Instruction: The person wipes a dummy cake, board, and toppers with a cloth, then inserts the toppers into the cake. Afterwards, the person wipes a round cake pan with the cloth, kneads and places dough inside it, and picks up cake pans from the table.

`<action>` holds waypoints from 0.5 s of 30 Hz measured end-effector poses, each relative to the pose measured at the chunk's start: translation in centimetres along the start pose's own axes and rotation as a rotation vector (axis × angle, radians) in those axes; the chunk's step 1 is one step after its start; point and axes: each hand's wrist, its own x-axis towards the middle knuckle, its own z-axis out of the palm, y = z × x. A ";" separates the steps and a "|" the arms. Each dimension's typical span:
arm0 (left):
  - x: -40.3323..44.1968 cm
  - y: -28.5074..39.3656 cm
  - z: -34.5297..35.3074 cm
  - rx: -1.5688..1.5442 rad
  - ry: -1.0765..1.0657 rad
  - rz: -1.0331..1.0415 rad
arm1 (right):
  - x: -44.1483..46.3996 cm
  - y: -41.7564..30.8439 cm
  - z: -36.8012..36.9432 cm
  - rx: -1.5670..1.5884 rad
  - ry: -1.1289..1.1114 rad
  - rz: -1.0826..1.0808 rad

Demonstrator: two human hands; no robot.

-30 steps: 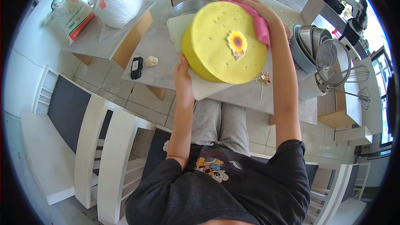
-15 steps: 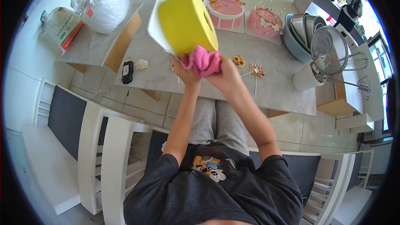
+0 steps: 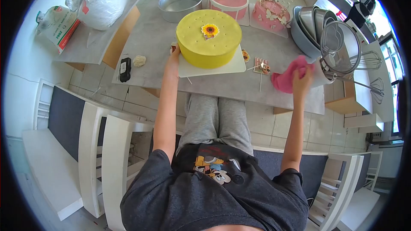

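Tipped up in both hands half a second ago, the round yellow cake (image 3: 209,45) now sits level on its white board (image 3: 218,70), over the grey table (image 3: 201,86). Its dimpled top bears a sunflower topper (image 3: 210,30). The left hand (image 3: 173,60) is at the left edge of the board, beside the cake; whether its fingers clasp that edge or merely rest against it I cannot tell. The right hand (image 3: 303,80) has swung away to the right and grasps a crumpled pink cloth (image 3: 286,80), just beside the white utensil container (image 3: 319,78). Between cake and cloth lie a striped topper on a stick (image 3: 262,65) and a smaller sunflower topper (image 3: 245,55). Behind the yellow cake stand a round metal cake pan (image 3: 180,7), a pink cake with a white band (image 3: 229,3) and a pink cake with butterflies (image 3: 270,13).
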 end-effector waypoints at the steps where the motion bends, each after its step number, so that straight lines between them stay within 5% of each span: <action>1: 0.8 -0.5 -0.2 0.002 -0.001 -0.006 | -0.6 -0.3 -0.3 -0.248 -0.118 -0.060; 2: 1.6 -0.8 -0.5 0.006 0.002 0.005 | -1.6 -0.8 -0.5 -0.289 -0.190 0.057; 6: 1.5 0.8 0.2 -0.047 -0.035 -0.045 | 0.6 -13.0 -6.7 0.159 0.126 -0.151; 9: 0.0 2.1 0.8 -0.066 0.009 -0.001 | -7.3 -16.2 -17.0 -0.424 0.596 0.158; 14: -0.7 2.3 -0.7 -0.010 0.074 0.021 | -3.2 -26.7 -16.3 -1.441 1.330 0.629; 15: -0.4 2.3 -1.1 0.019 0.099 0.027 | -4.1 -26.6 -16.1 -1.449 1.329 0.631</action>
